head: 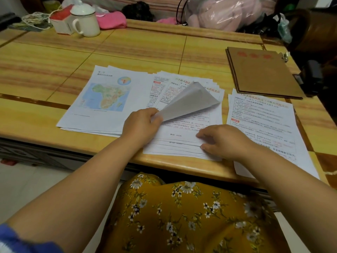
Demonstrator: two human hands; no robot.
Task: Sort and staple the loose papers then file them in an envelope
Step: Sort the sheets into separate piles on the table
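Three groups of printed papers lie on the wooden table (45, 57). At the left is a map-page pile (98, 99). A fanned middle stack (184, 141) sits at the front edge. To the right lies a text-page pile (260, 121). My left hand (140, 123) pinches the lower corner of the top sheet (189, 101) of the middle stack and lifts it, so its blank back shows. My right hand (224, 139) rests on the middle stack's lower right, with fingertips on the sheet edges. Brown envelopes (259, 72) lie at the far right.
A white lidded mug (85, 21), a small box (61, 21), string and pink cloth sit along the table's far edge. A clear bag holding a pink item (224, 11) is behind. A black object (310, 79) lies at the right edge beside the envelopes.
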